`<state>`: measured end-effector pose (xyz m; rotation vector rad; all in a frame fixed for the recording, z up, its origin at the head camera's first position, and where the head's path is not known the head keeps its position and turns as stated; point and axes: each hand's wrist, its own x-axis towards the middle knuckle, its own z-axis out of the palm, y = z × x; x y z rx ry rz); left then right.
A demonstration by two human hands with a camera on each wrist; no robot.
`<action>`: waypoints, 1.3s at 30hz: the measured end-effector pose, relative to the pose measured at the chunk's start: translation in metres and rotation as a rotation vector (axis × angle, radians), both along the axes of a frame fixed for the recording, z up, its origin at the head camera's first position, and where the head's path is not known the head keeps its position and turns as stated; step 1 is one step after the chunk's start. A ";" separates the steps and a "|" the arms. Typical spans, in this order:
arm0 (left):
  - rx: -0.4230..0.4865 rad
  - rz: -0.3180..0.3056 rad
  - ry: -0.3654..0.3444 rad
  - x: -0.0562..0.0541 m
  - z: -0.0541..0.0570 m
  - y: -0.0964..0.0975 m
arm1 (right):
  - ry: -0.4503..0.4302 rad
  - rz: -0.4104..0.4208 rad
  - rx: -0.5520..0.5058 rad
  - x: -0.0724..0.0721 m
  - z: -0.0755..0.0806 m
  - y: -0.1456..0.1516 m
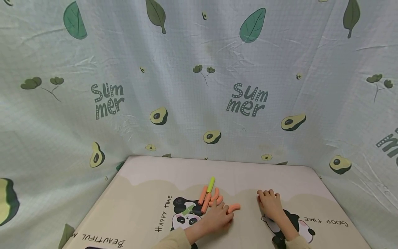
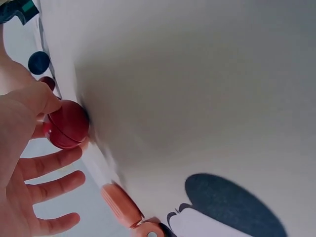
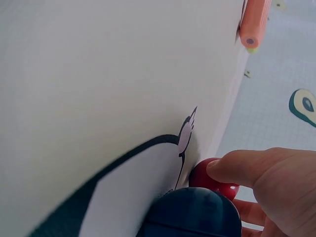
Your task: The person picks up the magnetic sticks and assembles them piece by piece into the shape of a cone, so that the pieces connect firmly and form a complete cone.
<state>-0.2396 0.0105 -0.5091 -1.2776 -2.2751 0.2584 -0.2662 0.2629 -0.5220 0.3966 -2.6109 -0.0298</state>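
My left hand is low over the table, close by several orange rods. In the left wrist view its thumb and forefinger pinch a red ball with a seam; the other fingers spread apart. A curved orange rod lies just beyond these fingertips. To the right, my right hand rests low over the table. Its thumb presses a second red ball, with fingers behind it, as the right wrist view shows. Beside that hand is a dark blue ball. The head view hides all the balls.
A straight orange rod lies among others, with a yellow-green rod at their far end. The pale table carries panda prints and lettering. Behind it hangs a light cloth printed with leaves and avocados.
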 end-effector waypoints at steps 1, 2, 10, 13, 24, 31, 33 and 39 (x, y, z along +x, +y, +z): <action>0.007 0.001 -0.013 0.000 0.001 0.000 | -0.006 -0.001 -0.002 0.000 0.000 0.000; 0.011 0.002 -0.025 0.000 0.001 0.000 | -0.008 -0.002 -0.006 0.001 0.000 0.000; 0.006 0.011 -0.065 -0.001 0.001 0.001 | 0.004 0.008 -0.019 0.004 0.001 0.000; 0.002 0.012 -0.043 -0.001 0.001 0.000 | -0.001 0.005 -0.023 0.004 0.001 0.000; 0.008 0.014 0.019 0.001 0.004 0.000 | -0.034 0.008 -0.048 0.008 0.005 -0.004; -0.002 0.005 -0.018 0.000 0.006 0.000 | -0.085 0.020 -0.050 0.011 0.006 -0.011; -0.012 0.008 -0.032 -0.001 0.007 0.000 | -0.108 0.023 -0.052 0.012 0.006 -0.013; -0.021 0.023 -0.005 -0.005 0.005 0.001 | -0.157 0.036 -0.068 0.014 0.006 -0.018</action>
